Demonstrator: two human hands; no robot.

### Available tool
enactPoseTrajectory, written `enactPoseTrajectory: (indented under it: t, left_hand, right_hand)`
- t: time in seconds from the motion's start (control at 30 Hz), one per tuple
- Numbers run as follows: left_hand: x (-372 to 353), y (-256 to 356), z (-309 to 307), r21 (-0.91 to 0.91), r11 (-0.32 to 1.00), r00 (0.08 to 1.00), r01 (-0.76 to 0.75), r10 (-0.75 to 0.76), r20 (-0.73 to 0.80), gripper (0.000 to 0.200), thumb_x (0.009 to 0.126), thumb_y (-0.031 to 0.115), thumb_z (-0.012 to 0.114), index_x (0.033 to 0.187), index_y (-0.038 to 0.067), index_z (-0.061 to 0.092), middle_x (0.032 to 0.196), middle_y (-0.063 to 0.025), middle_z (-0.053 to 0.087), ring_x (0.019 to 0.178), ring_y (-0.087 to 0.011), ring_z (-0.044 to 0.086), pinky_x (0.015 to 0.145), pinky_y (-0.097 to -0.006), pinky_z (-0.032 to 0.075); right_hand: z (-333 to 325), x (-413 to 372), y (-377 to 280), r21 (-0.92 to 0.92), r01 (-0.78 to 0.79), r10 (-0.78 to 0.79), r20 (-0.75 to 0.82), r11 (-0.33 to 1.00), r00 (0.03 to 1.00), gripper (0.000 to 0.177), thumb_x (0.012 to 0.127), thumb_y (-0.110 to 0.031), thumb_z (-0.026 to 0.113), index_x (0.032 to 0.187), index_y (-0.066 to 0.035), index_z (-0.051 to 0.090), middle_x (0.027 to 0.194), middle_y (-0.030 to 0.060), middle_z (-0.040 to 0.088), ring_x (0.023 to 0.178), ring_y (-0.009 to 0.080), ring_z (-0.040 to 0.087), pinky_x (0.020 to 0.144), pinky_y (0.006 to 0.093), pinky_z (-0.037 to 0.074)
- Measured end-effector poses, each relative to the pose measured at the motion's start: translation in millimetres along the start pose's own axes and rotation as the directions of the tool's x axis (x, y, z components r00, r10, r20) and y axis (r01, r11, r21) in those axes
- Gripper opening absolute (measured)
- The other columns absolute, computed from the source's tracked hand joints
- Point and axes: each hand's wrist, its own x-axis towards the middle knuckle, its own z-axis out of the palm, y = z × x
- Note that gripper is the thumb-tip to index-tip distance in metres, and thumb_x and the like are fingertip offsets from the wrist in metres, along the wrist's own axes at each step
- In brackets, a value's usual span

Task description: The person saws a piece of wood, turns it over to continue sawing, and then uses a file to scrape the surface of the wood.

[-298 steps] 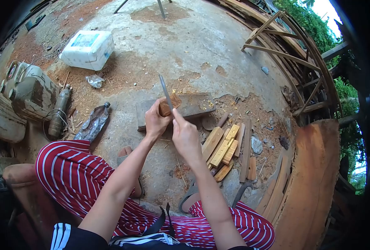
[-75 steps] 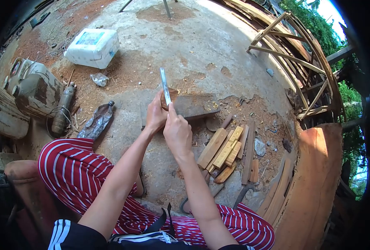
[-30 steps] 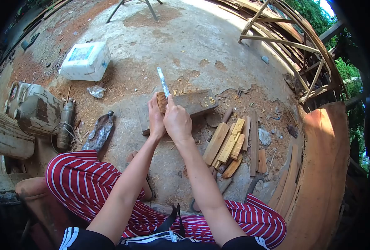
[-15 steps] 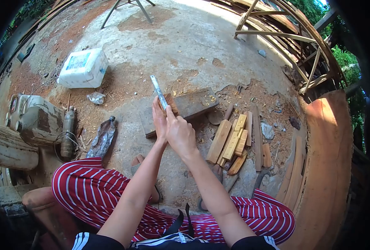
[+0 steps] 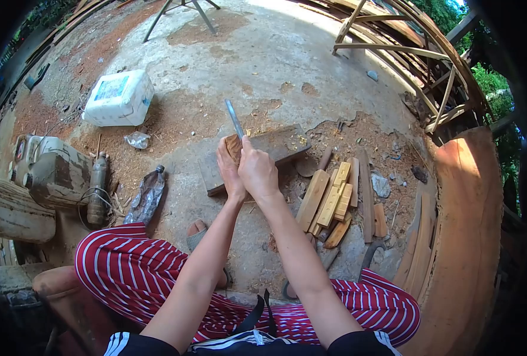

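Observation:
My left hand (image 5: 229, 172) grips a small brown wood piece (image 5: 233, 146), held on end against a dark wooden block (image 5: 275, 145) lying on the concrete floor. In my right hand (image 5: 257, 171) is a knife; its thin metal blade (image 5: 234, 118) sticks up and away above the wood piece, its edge against the piece's top. The two hands touch each other. Small wood chips lie on the block.
Several cut light wood pieces (image 5: 330, 199) lie right of the block. A white canister (image 5: 119, 97), a plastic bottle (image 5: 146, 194) and dirty jerrycans (image 5: 52, 169) lie left. A broad curved plank (image 5: 456, 237) lies at right, a wooden frame (image 5: 406, 59) beyond. My striped legs are below.
The blade has swung from leaning left to a more upright angle over the wood piece, and my right hand has slid up close against my left. The view has shifted slightly.

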Motion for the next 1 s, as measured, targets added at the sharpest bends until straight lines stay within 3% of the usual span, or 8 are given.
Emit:
enactPoseTrajectory:
  t: [0.03, 0.1, 0.23, 0.43, 0.5, 0.63, 0.77, 1.0]
  left_hand:
    - [-1, -5, 1, 0.001, 1.0, 1.0, -0.006, 0.006, 0.0, 0.067, 0.085, 0.021, 0.065, 0.141, 0.007, 0.03, 0.124, -0.0202, 0.048, 0.115, -0.0402, 0.048, 0.099, -0.0472, 0.036]
    - [-1, -15, 3, -0.109, 0.977, 0.981, 0.183, -0.174, 0.084, 0.068, 0.085, 0.02, 0.065, 0.141, 0.007, 0.029, 0.126, -0.02, 0.047, 0.115, -0.0401, 0.048, 0.1, -0.0475, 0.035]
    - [-3, -5, 1, 0.083, 0.996, 0.999, 0.04, -0.042, 0.015, 0.068, 0.085, 0.015, 0.062, 0.143, 0.009, 0.026, 0.133, -0.0203, 0.044, 0.123, -0.041, 0.043, 0.104, -0.049, 0.033]
    - [0, -12, 2, 0.019, 0.989, 0.987, 0.144, -0.145, 0.07, 0.065, 0.088, 0.024, 0.06, 0.142, 0.007, 0.028, 0.13, -0.0208, 0.045, 0.122, -0.0404, 0.044, 0.104, -0.0494, 0.032]
    - [-6, -7, 1, 0.052, 0.998, 1.0, 0.021, -0.022, 0.02, 0.063, 0.09, 0.026, 0.058, 0.142, 0.007, 0.029, 0.128, -0.0206, 0.047, 0.12, -0.0408, 0.045, 0.102, -0.0495, 0.033]
    - [-2, -2, 2, 0.016, 0.999, 0.999, 0.042, -0.042, 0.016, 0.06, 0.091, 0.026, 0.057, 0.141, 0.007, 0.03, 0.128, -0.0203, 0.046, 0.119, -0.041, 0.045, 0.102, -0.0489, 0.033]
    - [-4, -16, 2, -0.027, 0.994, 0.994, 0.109, -0.108, 0.03, 0.056, 0.092, 0.022, 0.057, 0.14, 0.007, 0.031, 0.128, -0.0191, 0.045, 0.117, -0.039, 0.046, 0.101, -0.0482, 0.034]
    - [-2, -6, 4, 0.056, 0.997, 0.998, 0.062, -0.063, 0.009, 0.058, 0.091, 0.023, 0.058, 0.139, 0.008, 0.03, 0.127, -0.0183, 0.046, 0.116, -0.0377, 0.046, 0.101, -0.0464, 0.034]
  right_hand:
    - [-1, 1, 0, 0.021, 0.007, -0.007, -0.008, 1.0, 1.0, 0.042, 0.095, -0.02, 0.048, 0.135, -0.005, 0.048, 0.083, 0.026, 0.065, 0.077, 0.0439, 0.067, 0.066, 0.0512, 0.055]
    - [-11, -24, -6, -0.015, 0.027, -0.027, 0.031, 1.0, 0.999, 0.042, 0.095, -0.02, 0.048, 0.135, -0.005, 0.048, 0.083, 0.0257, 0.066, 0.077, 0.0439, 0.066, 0.066, 0.051, 0.055]
    - [-7, -25, -3, -0.023, 0.035, -0.034, 0.047, 0.999, 0.998, 0.043, 0.095, -0.019, 0.048, 0.136, -0.005, 0.048, 0.086, 0.0253, 0.066, 0.077, 0.044, 0.066, 0.066, 0.0507, 0.056]
    - [-10, -28, -9, -0.057, 0.057, -0.054, 0.045, 0.997, 0.998, 0.041, 0.096, -0.02, 0.048, 0.134, -0.005, 0.049, 0.091, 0.0252, 0.066, 0.076, 0.0448, 0.066, 0.066, 0.0503, 0.056]
    - [-9, -30, -6, -0.024, 0.057, -0.056, 0.037, 0.998, 0.998, 0.04, 0.096, -0.019, 0.048, 0.133, -0.005, 0.05, 0.088, 0.0257, 0.066, 0.076, 0.0447, 0.066, 0.065, 0.0503, 0.056]
    - [-6, 3, -6, -0.016, -0.022, 0.022, 0.003, 1.0, 1.0, 0.038, 0.095, -0.019, 0.049, 0.131, -0.005, 0.052, 0.081, 0.0243, 0.066, 0.076, 0.044, 0.066, 0.065, 0.0506, 0.055]
    - [-6, -33, -14, -0.076, 0.064, -0.062, 0.031, 0.995, 0.998, 0.037, 0.095, -0.019, 0.049, 0.13, -0.005, 0.053, 0.081, 0.023, 0.066, 0.077, 0.0431, 0.067, 0.065, 0.0499, 0.056]
    - [-8, -11, -15, -0.068, 0.043, -0.042, 0.009, 0.997, 0.999, 0.042, 0.095, -0.021, 0.048, 0.133, -0.002, 0.051, 0.087, 0.0258, 0.066, 0.075, 0.0431, 0.067, 0.063, 0.0484, 0.056]
